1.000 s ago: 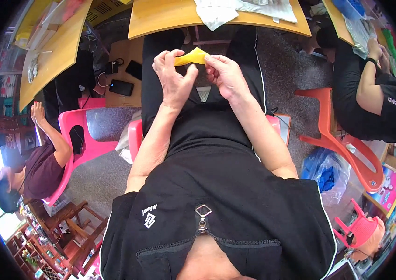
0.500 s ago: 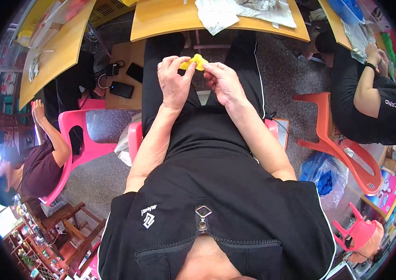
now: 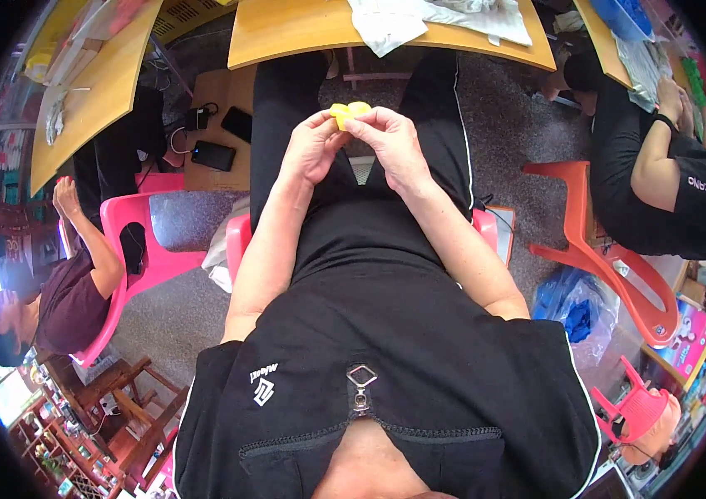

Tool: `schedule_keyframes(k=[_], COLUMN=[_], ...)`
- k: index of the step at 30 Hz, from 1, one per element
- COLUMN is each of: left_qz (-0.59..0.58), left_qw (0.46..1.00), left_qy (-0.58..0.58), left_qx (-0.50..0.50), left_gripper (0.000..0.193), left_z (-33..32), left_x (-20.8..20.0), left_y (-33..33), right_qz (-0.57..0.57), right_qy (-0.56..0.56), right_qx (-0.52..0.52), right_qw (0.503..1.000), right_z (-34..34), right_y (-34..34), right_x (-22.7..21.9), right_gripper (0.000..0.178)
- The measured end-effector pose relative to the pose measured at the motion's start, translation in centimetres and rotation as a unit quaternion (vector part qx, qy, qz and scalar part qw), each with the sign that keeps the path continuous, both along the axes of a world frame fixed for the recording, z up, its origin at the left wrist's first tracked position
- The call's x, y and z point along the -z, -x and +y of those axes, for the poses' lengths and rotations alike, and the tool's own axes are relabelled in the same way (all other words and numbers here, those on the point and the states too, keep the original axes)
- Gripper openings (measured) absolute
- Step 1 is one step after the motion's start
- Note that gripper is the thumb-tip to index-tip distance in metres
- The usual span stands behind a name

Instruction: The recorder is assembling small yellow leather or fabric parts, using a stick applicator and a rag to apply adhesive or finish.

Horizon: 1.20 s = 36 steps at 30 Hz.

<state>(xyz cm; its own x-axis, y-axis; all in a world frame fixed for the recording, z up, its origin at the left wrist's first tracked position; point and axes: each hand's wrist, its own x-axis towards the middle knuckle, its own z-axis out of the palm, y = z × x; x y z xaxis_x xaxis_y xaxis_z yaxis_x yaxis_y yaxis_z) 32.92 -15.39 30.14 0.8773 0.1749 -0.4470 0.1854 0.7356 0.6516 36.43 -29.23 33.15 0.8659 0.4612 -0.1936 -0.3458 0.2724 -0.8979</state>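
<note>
A small, soft-looking yellow piece [image 3: 351, 111], perhaps fabric, is pinched between the fingertips of both hands above my lap. Its exact kind cannot be made out. My left hand [image 3: 315, 148] grips its left side, thumb and fingers closed together. On the other side my right hand [image 3: 394, 148] holds it with thumb and index finger pressed together, the thumb lying across its near edge. The two hands almost meet, and the fingers hide part of the piece.
Ahead is a wooden table [image 3: 303, 41] with white cloth [image 3: 394, 21] over its edge. A person sits on a pink chair [image 3: 149, 249] at left; another works near an orange chair [image 3: 577, 200] at right. Dark devices [image 3: 213, 156] lie on cardboard, and a plastic bag [image 3: 582, 308] holds blue material.
My hands have drawn closer together. The yellow piece, stretched wider between them before, is now bunched more compactly at the fingertips.
</note>
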Motion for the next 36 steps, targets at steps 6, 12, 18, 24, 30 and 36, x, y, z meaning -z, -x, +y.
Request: schedule_keyframes(k=[6,12,18,24,30,36], left_qz=[-0.093,-0.099,-0.057,-0.091,-0.127,-0.178], left_qw=[0.942,0.975,0.995,0.95,0.968,0.926], left_qy=[-0.287,-0.185,-0.068,-0.257,-0.2,-0.334], left_qx=[-0.144,-0.071,0.038,0.155,0.088,0.008], left_gripper=[0.008,0.011,0.017,0.021,0.019,0.011], left_z=[-0.6,-0.5,-0.1,0.5,0.6,-0.2], left_x=[0.9,-0.3,-1.0,-0.6,0.3,0.5], left_y=[-0.4,0.1,0.4,0.4,0.6,0.5], right_qz=[0.034,0.107,0.139,0.128,0.076,0.034], right_qy=[-0.024,-0.051,-0.077,-0.045,-0.038,-0.008], right_qx=[-0.022,0.009,-0.01,-0.042,-0.061,-0.07], right_qw=[0.999,0.993,0.987,0.99,0.994,0.997], right_z=[0.2,-0.1,-0.5,-0.8,-0.3,-0.1], right_y=[0.4,0.1,-0.2,-0.5,-0.2,0.2], right_x=[0.3,0.4,0.9,1.1,0.1,-0.8], right_gripper=[0.01,0.009,0.01,0.01,0.011,0.01])
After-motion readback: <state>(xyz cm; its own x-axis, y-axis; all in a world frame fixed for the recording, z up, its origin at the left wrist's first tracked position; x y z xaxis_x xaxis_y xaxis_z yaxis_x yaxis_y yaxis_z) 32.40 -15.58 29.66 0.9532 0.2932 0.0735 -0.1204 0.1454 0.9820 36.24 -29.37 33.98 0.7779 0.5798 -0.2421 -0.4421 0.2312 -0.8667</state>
